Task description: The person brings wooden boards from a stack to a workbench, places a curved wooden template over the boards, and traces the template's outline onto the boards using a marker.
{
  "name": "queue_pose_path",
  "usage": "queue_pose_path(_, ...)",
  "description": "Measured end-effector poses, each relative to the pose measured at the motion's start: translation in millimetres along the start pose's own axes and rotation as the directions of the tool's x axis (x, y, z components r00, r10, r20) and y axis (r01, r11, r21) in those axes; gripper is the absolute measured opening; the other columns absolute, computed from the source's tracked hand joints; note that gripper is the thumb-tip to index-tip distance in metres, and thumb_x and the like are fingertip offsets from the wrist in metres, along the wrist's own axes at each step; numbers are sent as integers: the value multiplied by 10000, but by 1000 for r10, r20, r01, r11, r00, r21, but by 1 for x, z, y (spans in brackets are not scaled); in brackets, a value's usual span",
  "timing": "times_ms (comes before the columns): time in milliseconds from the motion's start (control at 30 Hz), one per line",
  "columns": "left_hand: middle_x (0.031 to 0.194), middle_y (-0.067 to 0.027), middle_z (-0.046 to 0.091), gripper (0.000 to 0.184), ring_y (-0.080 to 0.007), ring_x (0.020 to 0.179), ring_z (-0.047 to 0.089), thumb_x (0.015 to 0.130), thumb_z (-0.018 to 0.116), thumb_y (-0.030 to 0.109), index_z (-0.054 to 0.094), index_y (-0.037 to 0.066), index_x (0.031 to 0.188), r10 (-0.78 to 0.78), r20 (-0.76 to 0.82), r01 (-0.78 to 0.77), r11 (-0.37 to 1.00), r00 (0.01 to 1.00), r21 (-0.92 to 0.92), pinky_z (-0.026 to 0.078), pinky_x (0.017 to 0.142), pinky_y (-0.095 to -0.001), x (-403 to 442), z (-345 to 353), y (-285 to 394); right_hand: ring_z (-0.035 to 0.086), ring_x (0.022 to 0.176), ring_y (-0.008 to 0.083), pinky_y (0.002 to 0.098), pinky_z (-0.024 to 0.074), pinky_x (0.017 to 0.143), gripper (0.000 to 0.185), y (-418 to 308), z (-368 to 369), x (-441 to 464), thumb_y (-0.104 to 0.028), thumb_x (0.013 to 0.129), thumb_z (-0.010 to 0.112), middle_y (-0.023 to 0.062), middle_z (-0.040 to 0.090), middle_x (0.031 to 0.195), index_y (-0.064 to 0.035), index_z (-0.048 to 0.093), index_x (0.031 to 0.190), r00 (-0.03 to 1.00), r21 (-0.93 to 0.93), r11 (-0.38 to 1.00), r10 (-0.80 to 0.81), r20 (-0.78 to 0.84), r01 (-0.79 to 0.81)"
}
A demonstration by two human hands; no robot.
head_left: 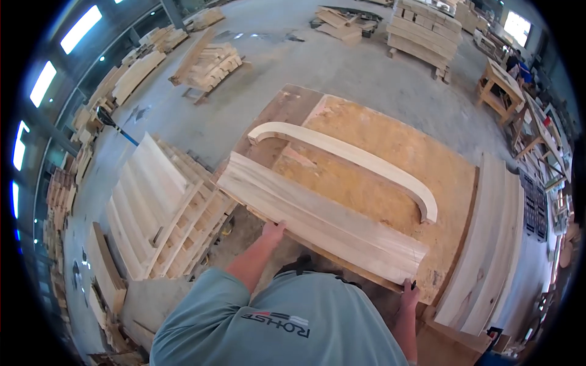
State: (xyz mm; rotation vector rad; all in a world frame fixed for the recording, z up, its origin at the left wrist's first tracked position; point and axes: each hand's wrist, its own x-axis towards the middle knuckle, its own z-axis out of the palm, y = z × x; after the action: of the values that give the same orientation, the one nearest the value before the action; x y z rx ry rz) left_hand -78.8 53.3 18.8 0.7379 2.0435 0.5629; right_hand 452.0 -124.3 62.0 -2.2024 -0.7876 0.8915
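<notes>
A long, pale wooden board (323, 219) with a wavy surface lies along the near edge of the worktable (390, 134). My left hand (274, 230) is at the board's near edge, its fingers closed at the wood. At the board's right end, my right hand (410, 294) is closed around a small dark object like a pen or marker (414, 285), close to the corner. Beyond the board, a curved wooden piece (354, 154) with bent ends rests on the table.
Stacked panels (152, 201) stand left of the table. Long boards (488, 244) lie along its right side. Farther off are a lumber stack (424, 33), a wood pile (210, 64) and a wooden workbench (502, 85). A person (514, 61) is at the far right.
</notes>
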Motion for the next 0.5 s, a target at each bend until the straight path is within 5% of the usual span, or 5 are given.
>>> queue_pose_path(167, 910, -157, 711, 454, -283, 803, 683, 890, 676, 394, 684, -33, 1042, 4, 18, -3, 998, 1000, -55, 518, 712, -395, -17, -3, 16, 539, 527, 160, 337, 437, 518, 354, 21, -3, 20, -327, 918, 655, 59, 571, 601, 19, 657, 843, 998, -48, 997, -61, 35, 63)
queue_pose_path(267, 924, -152, 705, 455, -279, 800, 674, 903, 670, 373, 660, -37, 1101, -24, 25, 24, 1000, 999, -2, 515, 704, -395, -16, -4, 17, 536, 522, 146, 327, 427, 500, 359, 22, -4, 18, -328, 921, 652, 55, 553, 582, 7, 651, 791, 988, -78, 985, -154, 26, 156)
queue_pose_path(500, 845, -156, 691, 448, -293, 723, 668, 904, 659, 403, 677, -34, 1003, 67, 6, -67, 997, 998, -31, 512, 652, -409, -4, 1, 7, 505, 510, 139, 318, 398, 482, 338, 20, 3, 7, -311, 928, 650, 55, 574, 633, 13, 646, 833, 998, 6, 998, -64, 12, 64)
